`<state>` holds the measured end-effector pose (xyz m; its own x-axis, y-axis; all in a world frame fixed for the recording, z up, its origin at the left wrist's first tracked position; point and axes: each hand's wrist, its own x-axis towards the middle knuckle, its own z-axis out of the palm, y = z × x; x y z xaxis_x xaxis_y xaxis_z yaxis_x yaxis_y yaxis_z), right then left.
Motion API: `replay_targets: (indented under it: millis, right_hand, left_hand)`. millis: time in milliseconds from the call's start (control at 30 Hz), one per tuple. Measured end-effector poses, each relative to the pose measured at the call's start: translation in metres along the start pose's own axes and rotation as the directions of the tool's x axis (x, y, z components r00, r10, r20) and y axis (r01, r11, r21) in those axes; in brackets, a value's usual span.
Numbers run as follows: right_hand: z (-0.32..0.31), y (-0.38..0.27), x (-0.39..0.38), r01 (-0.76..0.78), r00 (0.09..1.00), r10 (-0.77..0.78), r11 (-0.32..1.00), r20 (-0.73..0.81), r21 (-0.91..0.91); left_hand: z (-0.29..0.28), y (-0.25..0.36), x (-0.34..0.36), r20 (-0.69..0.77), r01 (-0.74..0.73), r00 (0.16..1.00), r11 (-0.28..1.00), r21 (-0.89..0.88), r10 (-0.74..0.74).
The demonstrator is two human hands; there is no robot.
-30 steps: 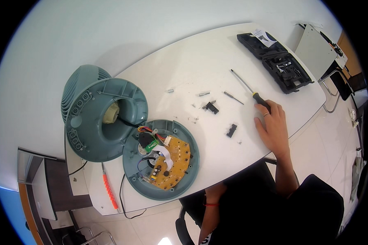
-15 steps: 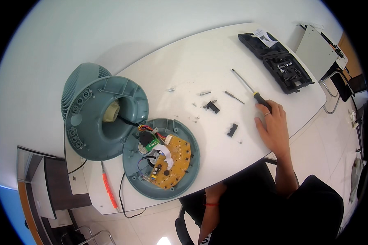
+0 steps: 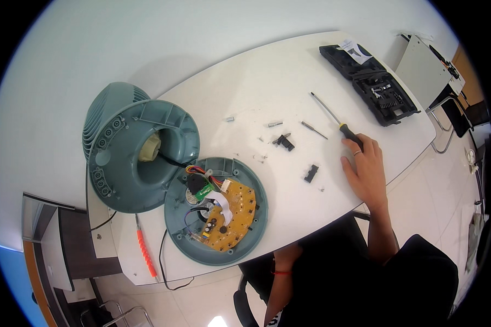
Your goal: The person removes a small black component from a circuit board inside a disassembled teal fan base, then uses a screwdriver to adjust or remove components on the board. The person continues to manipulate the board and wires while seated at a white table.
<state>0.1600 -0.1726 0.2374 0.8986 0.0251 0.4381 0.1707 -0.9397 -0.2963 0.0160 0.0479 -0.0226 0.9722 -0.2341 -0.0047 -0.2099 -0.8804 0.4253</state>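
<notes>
My right hand lies flat on the white table, fingers apart. Its fingertips rest on the black and yellow handle of a long screwdriver that points away to the upper left. My left hand is at the table's near edge, below the round teal base cover, and is mostly hidden. That cover lies open and shows a yellow circuit board with coloured wires. A teal fan housing lies on its side beside it, joined to it by a cable.
Small black parts, a loose bit and several screws lie mid-table. An open black tool case sits at the far right corner. An orange-handled tool lies at the left front edge. A chair stands beyond the table.
</notes>
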Motion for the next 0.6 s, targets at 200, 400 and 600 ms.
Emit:
replay_targets:
  millis: [200, 400, 600]
  right_hand:
    - [-0.0013, -0.0017, 0.0, -0.037, 0.999, 0.036, 0.999, 0.026, 0.009]
    - [-0.0003, -0.0025, -0.0016, -0.044, 0.999, 0.044, 0.999, -0.025, -0.012]
    - [-0.0011, -0.0011, -0.0033, -0.007, 0.999, 0.007, 1.0, -0.042, -0.004]
  left_hand:
    - [-0.002, -0.0002, 0.0005, 0.058, 0.02, 0.998, 1.0, -0.005, -0.02]
    - [-0.0057, 0.0036, 0.0013, 0.028, 0.018, 0.999, 1.0, -0.006, -0.017]
    - [-0.0072, 0.0038, 0.0015, -0.013, -0.011, 1.0, 0.999, 0.03, 0.011]
